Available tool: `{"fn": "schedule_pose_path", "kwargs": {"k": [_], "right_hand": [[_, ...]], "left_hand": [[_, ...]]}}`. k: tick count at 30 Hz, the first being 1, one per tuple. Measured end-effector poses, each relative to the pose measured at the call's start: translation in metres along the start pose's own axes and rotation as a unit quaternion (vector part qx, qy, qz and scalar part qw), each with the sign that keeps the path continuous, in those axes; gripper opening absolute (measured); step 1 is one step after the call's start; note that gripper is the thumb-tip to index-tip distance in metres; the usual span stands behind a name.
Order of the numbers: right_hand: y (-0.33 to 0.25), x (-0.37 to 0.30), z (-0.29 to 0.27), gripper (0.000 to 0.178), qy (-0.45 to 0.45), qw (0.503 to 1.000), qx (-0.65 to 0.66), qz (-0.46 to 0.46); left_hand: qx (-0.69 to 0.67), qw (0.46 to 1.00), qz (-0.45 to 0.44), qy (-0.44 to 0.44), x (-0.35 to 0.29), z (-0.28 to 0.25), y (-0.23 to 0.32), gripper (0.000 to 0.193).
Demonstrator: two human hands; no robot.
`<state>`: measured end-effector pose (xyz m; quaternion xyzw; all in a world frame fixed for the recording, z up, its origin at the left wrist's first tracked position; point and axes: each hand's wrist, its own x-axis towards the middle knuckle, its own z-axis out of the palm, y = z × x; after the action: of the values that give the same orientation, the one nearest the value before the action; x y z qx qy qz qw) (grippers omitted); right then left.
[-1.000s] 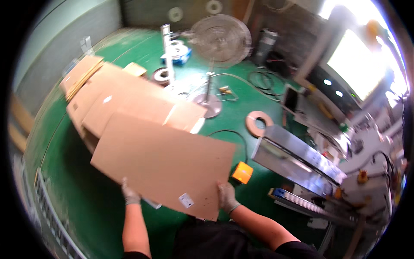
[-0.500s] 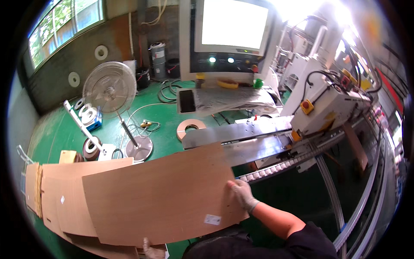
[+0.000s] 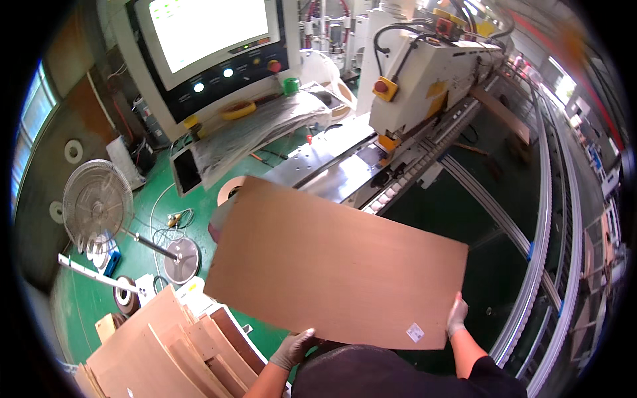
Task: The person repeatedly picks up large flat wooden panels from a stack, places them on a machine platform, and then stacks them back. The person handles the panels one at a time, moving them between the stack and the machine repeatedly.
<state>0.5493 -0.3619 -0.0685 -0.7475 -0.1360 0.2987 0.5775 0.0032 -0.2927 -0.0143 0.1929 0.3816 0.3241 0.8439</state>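
A brown wood-coloured panel [image 3: 332, 265] with a small white label near its lower right corner is held up in front of me, tilted. My left hand [image 3: 293, 347], in a pale work glove, grips its near edge left of the middle. At the right short side my right hand [image 3: 457, 314], gloved too, is closed on the edge near the label. Fingers beneath the panel are hidden. The panel's far part overlaps the metal bed [image 3: 345, 169] of the machine; I cannot tell whether they touch. More panels [image 3: 149, 351] lie stacked at the lower left.
The white machine head [image 3: 424, 79] with a red stop button stands beyond the panel. A control cabinet with a bright screen [image 3: 212, 30] is at the upper left. Left stand a fan [image 3: 98, 202] and tape rolls. Metal rails [image 3: 545, 219] run along the right.
Both hands have lifted the panel off the stack and swung it rightward to the machine's bed. My view has turned right, and my left hand now shows more fully.
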Motion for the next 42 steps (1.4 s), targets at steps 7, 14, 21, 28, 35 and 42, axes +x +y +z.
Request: {"fn": "schedule_pose_path", "kwargs": {"k": [7,14,21,28,35,42], "right_hand": [[0.07,-0.077,-0.107,0.055,0.183,0.971,0.112,0.106],[0.057,-0.089,-0.118,0.05,0.221,0.961,0.07,0.153],[0.001,-0.075,-0.087,0.056,0.104,0.956,0.192,0.196],[-0.035,-0.053,-0.069,0.06,0.098,0.943,0.235,0.212],[-0.057,-0.007,-0.073,0.062,0.133,0.945,0.219,0.202],[-0.087,0.06,-0.071,0.056,0.139,0.946,0.244,0.165]], "left_hand": [[0.172,0.977,-0.065,-0.108,0.079,0.031,0.014,0.057],[0.204,0.969,-0.074,-0.116,0.133,0.04,0.023,0.059],[0.211,0.975,-0.015,-0.063,0.161,0.05,0.051,0.07],[0.04,0.997,0.057,0.028,0.173,0.106,0.053,0.079],[0.052,0.993,0.055,0.086,0.222,0.144,0.057,0.074],[0.114,0.989,0.07,0.065,0.28,0.189,0.063,0.078]]}}
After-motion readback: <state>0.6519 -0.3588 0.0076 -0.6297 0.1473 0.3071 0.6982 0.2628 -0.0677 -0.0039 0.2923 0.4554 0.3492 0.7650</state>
